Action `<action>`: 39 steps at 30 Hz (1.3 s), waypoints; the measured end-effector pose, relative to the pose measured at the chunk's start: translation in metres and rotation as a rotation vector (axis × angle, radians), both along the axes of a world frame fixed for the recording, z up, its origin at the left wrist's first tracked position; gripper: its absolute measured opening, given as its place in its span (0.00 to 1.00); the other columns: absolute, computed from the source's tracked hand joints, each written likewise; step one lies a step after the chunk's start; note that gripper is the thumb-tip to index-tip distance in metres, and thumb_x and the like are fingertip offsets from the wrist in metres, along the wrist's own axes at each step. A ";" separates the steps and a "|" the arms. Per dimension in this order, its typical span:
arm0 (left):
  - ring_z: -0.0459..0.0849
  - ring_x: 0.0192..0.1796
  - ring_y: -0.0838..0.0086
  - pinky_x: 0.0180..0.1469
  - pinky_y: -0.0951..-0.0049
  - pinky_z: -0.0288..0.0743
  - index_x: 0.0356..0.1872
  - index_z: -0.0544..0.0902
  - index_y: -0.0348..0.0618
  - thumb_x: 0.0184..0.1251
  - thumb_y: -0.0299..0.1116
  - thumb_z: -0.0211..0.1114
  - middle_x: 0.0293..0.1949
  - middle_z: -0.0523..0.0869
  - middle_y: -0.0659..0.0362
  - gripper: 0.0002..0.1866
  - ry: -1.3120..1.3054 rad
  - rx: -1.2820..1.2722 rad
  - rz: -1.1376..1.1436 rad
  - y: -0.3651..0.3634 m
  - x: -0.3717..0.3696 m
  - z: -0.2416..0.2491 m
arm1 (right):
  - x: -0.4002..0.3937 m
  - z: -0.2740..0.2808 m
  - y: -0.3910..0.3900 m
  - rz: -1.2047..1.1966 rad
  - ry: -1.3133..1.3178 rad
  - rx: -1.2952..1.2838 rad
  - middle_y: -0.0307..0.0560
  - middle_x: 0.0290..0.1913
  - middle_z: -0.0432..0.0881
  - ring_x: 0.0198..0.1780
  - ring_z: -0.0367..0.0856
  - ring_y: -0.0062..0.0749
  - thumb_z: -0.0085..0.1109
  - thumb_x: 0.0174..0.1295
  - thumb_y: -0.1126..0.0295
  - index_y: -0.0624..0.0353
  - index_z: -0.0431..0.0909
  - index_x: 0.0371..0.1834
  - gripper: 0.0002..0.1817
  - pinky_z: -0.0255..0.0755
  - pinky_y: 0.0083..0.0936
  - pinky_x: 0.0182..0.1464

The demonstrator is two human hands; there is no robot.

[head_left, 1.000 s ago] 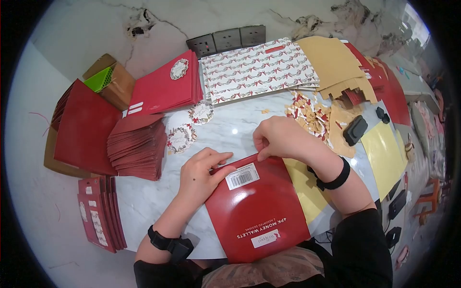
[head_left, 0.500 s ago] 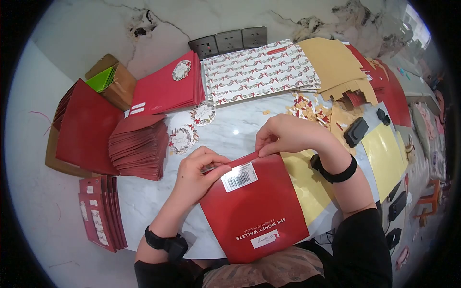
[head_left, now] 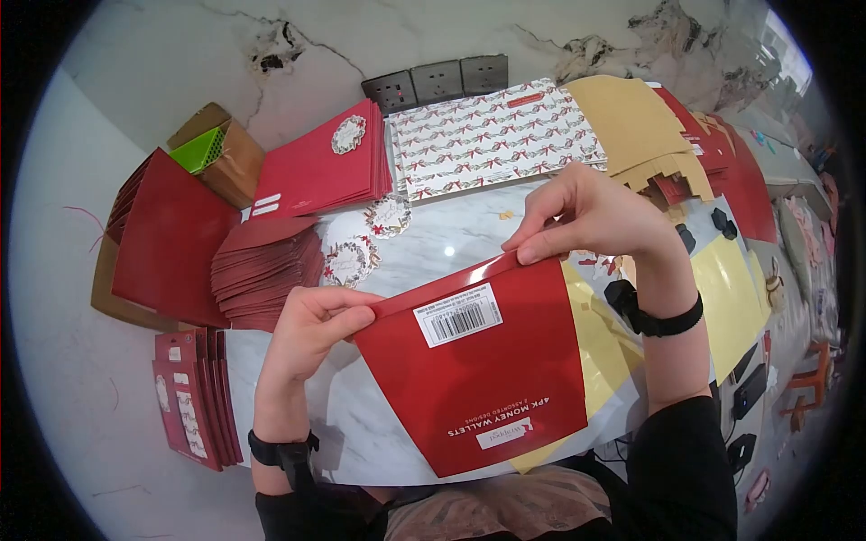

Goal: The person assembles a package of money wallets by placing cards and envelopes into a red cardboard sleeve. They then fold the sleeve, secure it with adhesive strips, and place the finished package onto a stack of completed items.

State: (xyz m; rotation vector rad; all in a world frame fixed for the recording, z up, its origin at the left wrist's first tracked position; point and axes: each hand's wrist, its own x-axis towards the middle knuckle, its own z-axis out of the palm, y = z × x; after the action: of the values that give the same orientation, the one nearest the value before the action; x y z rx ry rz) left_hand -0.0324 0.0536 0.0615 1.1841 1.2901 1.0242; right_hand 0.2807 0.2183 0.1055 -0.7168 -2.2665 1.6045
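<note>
A red money wallet pack [head_left: 487,370] hangs tilted in front of me, its printed lettering upside down. A white barcode label [head_left: 458,316] sits near its far edge, just below a glossy folded strip [head_left: 451,281]. My left hand [head_left: 311,329] pinches the left corner of that strip between thumb and fingers. At the right corner, my right hand [head_left: 586,216] pinches the same edge, thumb below and index finger above. Part of a yellow sheet [head_left: 600,361] shows behind the pack's right side.
Dark red folded pieces [head_left: 266,270] are stacked at left, beside a cardboard box holding large red sheets [head_left: 176,239]. Round wreath tags [head_left: 350,261] lie beyond my left hand. Patterned white sheets [head_left: 496,135] and brown card [head_left: 627,122] line the back. Finished-looking packs [head_left: 189,397] stand at front left.
Both hands have moved apart to the pack's two far corners. The pack has lifted and shifted right, its far edge sloping up to the right.
</note>
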 end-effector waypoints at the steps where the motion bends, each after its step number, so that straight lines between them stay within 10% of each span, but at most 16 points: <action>1: 0.85 0.37 0.82 0.39 0.81 0.78 0.47 0.88 0.31 0.68 0.27 0.67 0.36 0.90 0.58 0.11 0.000 0.002 0.000 0.000 -0.002 0.000 | 0.001 0.003 -0.001 0.000 0.000 0.002 0.40 0.31 0.89 0.31 0.81 0.14 0.74 0.58 0.73 0.63 0.90 0.37 0.07 0.72 0.16 0.32; 35: 0.79 0.34 0.84 0.37 0.83 0.70 0.35 0.87 0.34 0.59 0.23 0.74 0.29 0.85 0.65 0.05 0.222 0.278 0.218 0.038 0.056 0.026 | -0.006 -0.004 -0.011 -0.059 0.065 0.033 0.40 0.33 0.88 0.36 0.80 0.16 0.69 0.64 0.63 0.61 0.89 0.45 0.13 0.74 0.19 0.40; 37: 0.82 0.38 0.70 0.42 0.71 0.74 0.30 0.85 0.38 0.53 0.26 0.77 0.31 0.84 0.61 0.08 0.965 0.788 0.475 0.037 0.068 0.022 | -0.007 -0.011 -0.007 -0.094 -0.080 0.124 0.40 0.32 0.88 0.35 0.81 0.16 0.69 0.64 0.63 0.62 0.89 0.44 0.13 0.74 0.19 0.39; 39: 0.78 0.42 0.62 0.46 0.65 0.71 0.34 0.82 0.42 0.50 0.28 0.78 0.36 0.80 0.58 0.13 1.042 0.849 0.260 0.021 0.074 0.005 | -0.011 -0.012 -0.008 -0.112 -0.134 0.106 0.40 0.32 0.88 0.35 0.81 0.16 0.68 0.64 0.64 0.62 0.89 0.44 0.13 0.74 0.19 0.39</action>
State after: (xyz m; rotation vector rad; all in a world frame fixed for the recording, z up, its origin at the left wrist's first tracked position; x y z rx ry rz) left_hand 0.0417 0.0747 0.0668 2.4542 1.8891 1.2358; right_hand 0.2697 0.2105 0.0933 -0.9318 -2.3376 1.4137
